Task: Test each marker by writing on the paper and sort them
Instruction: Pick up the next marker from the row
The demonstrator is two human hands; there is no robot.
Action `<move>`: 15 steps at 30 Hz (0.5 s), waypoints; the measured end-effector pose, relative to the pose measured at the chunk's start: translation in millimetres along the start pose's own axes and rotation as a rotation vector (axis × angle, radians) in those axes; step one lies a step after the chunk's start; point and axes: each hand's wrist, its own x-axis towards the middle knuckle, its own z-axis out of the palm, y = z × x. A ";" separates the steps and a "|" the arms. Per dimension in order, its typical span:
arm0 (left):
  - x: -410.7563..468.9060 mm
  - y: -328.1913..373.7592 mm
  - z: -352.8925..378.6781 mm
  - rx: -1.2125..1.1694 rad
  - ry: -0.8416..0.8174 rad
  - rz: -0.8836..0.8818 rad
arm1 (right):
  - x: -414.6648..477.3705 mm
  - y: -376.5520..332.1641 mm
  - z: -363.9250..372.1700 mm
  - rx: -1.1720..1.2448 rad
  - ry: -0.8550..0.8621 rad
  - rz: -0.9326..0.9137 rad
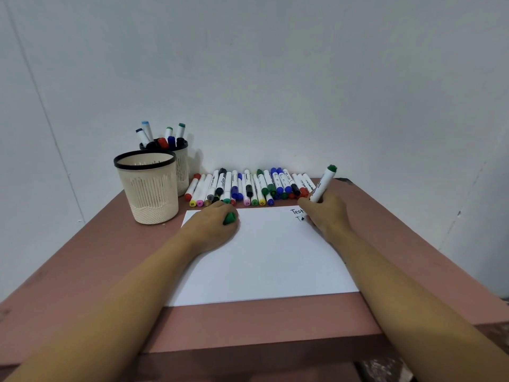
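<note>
Because the sheet has to stay put under the pen, the single sheet of paper [270, 257] lies flat near the front edge of the pinkish table [96, 257], and the person's left hand [212, 227] rests on its far left corner, weighing it down. That hand is curled around one green cap [230, 218], likely kept ready for recapping. The right hand [327, 213] grips one green marker [323, 183] in a writing hold. Its tip is down on the far right corner of the paper and its green tail tilts up and away. One word, "Test" [296, 211], is written there, and a second line just below it has only begun, so the test of this marker seems to be under way.

Just beyond the sheet, a row of markers [248, 187] lies side by side, apparently waiting their turn. They overlap too much for an exact count, though there are well over twenty. To the left stand two mesh cups, probably the sorting bins. The front cup [150, 188] shows nothing above its rim. The rear cup [182, 166], touching or just behind it, holds about eight markers. A plain wall [275, 78] closes the view.
</note>
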 end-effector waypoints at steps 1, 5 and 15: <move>0.3 -0.1 0.0 -0.001 -0.001 0.001 | 0.5 0.4 0.0 -0.002 0.009 0.002; 0.5 -0.2 0.4 0.000 0.000 0.001 | -1.0 -1.0 -1.8 -0.006 -0.006 -0.014; 1.0 -2.3 1.6 0.003 0.001 -0.004 | -1.2 -0.7 -1.9 0.014 0.052 0.007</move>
